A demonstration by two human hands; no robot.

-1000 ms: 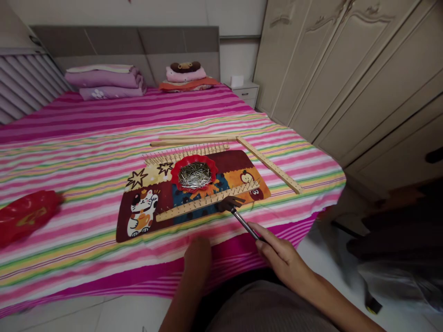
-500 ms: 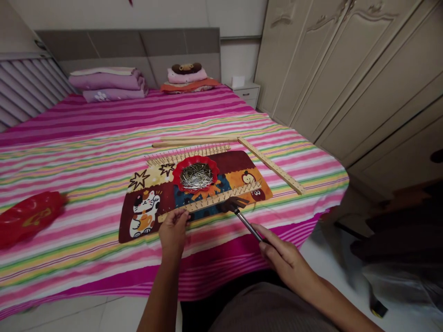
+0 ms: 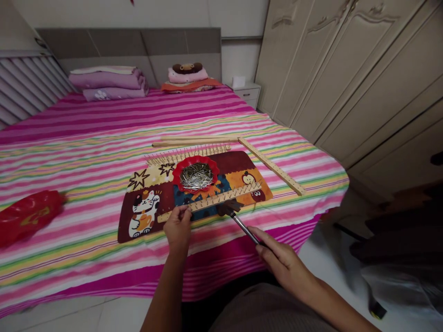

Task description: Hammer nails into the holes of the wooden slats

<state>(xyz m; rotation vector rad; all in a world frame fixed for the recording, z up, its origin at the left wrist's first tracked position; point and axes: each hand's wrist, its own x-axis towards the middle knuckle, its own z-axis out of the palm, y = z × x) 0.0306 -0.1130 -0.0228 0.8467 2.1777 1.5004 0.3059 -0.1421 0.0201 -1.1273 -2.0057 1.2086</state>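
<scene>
Wooden strip (image 3: 221, 198), nail-studded, lies across a patterned mat (image 3: 231, 162) | left hand (image 3: 177, 225) at its left part, fingertips bunched, anything pinched cannot be told | right hand (image 3: 281, 254) wrapped around a hammer (image 3: 244, 227), head near strip | red bowl (image 3: 176, 177) of nails (image 3: 196, 177) beyond

There was one left hand (image 3: 177, 227), one right hand (image 3: 282, 256) and one hammer (image 3: 242, 225). At least five wooden strips (image 3: 207, 202) lay there: two nail-studded, two thin, one slanting. One scalloped red bowl (image 3: 177, 177) and one red dish (image 3: 32, 214) were present; the nails (image 3: 197, 177) were too many to count. One place mat (image 3: 231, 161), two stacks of folded bedding (image 3: 109, 83), one headboard (image 3: 176, 42) and one nightstand (image 3: 246, 93) showed.
</scene>
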